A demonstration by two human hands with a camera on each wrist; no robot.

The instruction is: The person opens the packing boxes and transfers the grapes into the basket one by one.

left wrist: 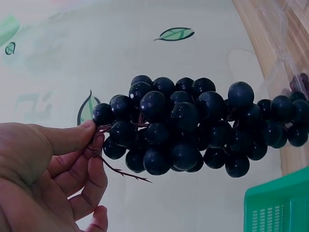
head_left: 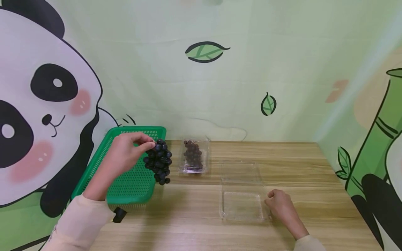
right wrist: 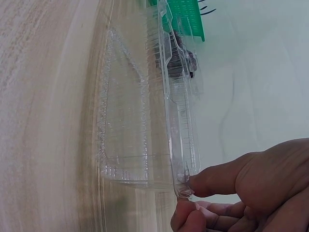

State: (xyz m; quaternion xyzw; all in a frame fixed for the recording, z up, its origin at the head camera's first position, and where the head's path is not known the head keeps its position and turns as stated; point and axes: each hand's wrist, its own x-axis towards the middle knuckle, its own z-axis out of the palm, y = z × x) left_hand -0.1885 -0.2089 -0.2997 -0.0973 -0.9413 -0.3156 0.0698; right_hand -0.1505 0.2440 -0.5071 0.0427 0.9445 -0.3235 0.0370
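Note:
My left hand (head_left: 127, 150) pinches a bunch of dark grapes (head_left: 159, 162) by its stem, between thumb and fingers. The grapes hang in the air beside the green basket's right side. In the left wrist view, a thin bare twig (left wrist: 120, 171) sticks out below the pinched stem. An open clear plastic clamshell box (head_left: 241, 205) lies on the table with its lid folded back. My right hand (head_left: 281, 205) holds this box's right edge; in the right wrist view the thumb (right wrist: 217, 180) and curled fingers pinch the rim.
The green perforated basket (head_left: 133, 184) stands at the left. Behind the open box, to its left, a second clear box (head_left: 204, 157) holds a bunch of dark reddish grapes (head_left: 193, 153). A small black object (head_left: 119, 214) is by my left sleeve. A panda-print cloth backs the wooden table (head_left: 282, 167).

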